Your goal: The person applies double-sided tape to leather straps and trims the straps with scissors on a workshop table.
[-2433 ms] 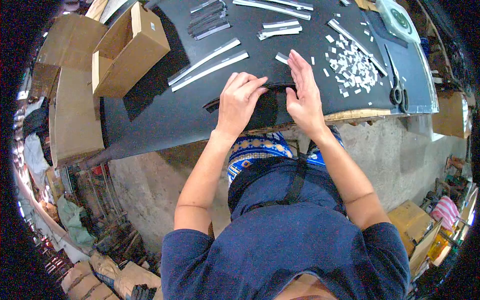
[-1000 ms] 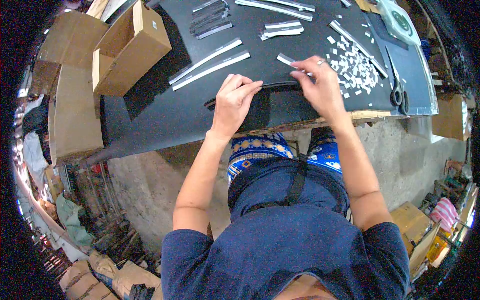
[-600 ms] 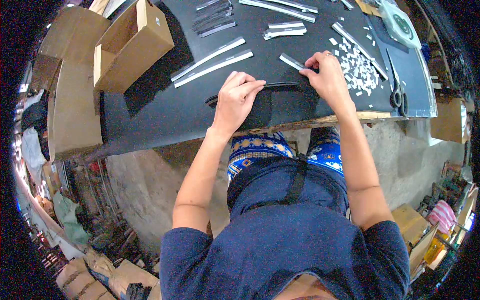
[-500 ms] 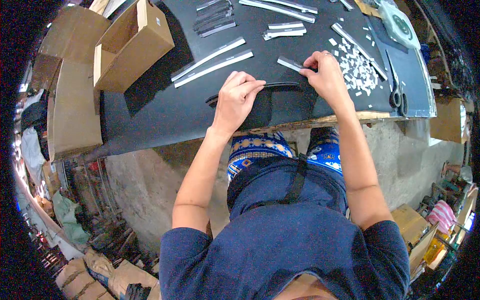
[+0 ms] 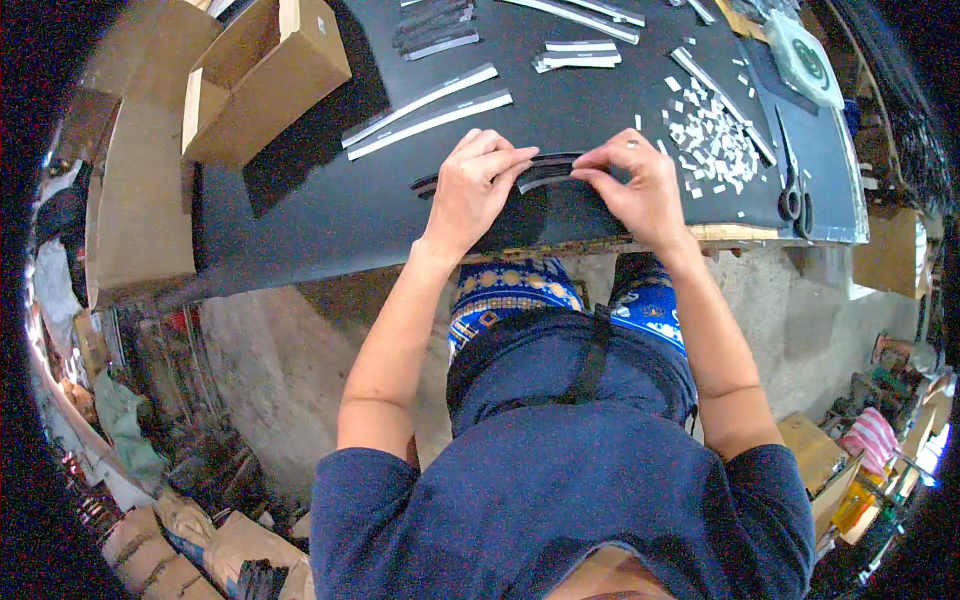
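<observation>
My left hand (image 5: 475,190) pinches a long, curved black strip (image 5: 426,187) near the table's front edge, with its left end showing beyond the fist. To the right, my right hand (image 5: 640,185) has thumb and forefinger closed on the right end of a short label strip (image 5: 545,182). That short strip overlaps the black strip in this view and lies along it, its left end close to my left fingertips. Ahead of my left hand are two long white-and-black strips (image 5: 430,125). Many small white paper pieces (image 5: 715,145) are scattered beyond my right hand.
An opened cardboard box (image 5: 270,95) stands at the left of the black table (image 5: 290,250). Scissors (image 5: 793,190) lie at the right, near a clear plastic container (image 5: 805,60). Short strips (image 5: 580,55) and a dark stack of strips (image 5: 435,30) sit farther back.
My right hand has brought the short strip left and down, from above the table onto the black strip. My left hand keeps its pinch in nearly the same place.
</observation>
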The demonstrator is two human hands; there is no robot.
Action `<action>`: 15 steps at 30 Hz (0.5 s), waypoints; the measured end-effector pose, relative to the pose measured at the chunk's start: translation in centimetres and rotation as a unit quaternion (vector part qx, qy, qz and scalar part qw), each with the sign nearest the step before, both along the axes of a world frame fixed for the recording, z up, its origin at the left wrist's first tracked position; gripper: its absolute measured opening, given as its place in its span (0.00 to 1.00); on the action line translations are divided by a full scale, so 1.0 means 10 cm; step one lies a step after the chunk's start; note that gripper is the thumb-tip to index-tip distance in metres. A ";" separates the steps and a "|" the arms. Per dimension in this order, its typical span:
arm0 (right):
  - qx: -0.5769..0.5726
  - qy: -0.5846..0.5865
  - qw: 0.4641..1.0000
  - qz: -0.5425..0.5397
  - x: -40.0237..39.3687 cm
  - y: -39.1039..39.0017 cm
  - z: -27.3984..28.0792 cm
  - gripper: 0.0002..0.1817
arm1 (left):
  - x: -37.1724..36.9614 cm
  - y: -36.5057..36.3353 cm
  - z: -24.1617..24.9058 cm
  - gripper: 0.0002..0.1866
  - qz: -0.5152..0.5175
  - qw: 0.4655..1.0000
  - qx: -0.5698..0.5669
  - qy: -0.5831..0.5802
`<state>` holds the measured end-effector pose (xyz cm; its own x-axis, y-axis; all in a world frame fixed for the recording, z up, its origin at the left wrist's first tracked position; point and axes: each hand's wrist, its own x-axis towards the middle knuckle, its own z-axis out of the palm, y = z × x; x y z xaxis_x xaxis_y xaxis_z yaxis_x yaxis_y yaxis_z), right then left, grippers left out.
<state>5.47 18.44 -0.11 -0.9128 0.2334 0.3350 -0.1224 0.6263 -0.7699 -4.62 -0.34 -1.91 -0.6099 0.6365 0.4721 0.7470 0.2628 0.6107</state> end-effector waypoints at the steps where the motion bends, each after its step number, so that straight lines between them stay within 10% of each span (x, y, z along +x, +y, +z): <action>1: 0.000 -0.001 1.000 0.000 0.00 -0.02 -0.04 0.05 | 0.00 0.00 0.01 0.11 -0.002 1.000 0.000 -0.004; 15: 0.141 0.086 0.986 -0.022 -0.10 -0.06 -0.13 0.07 | -0.03 -0.01 -0.02 0.11 -0.019 1.000 -0.004 0.018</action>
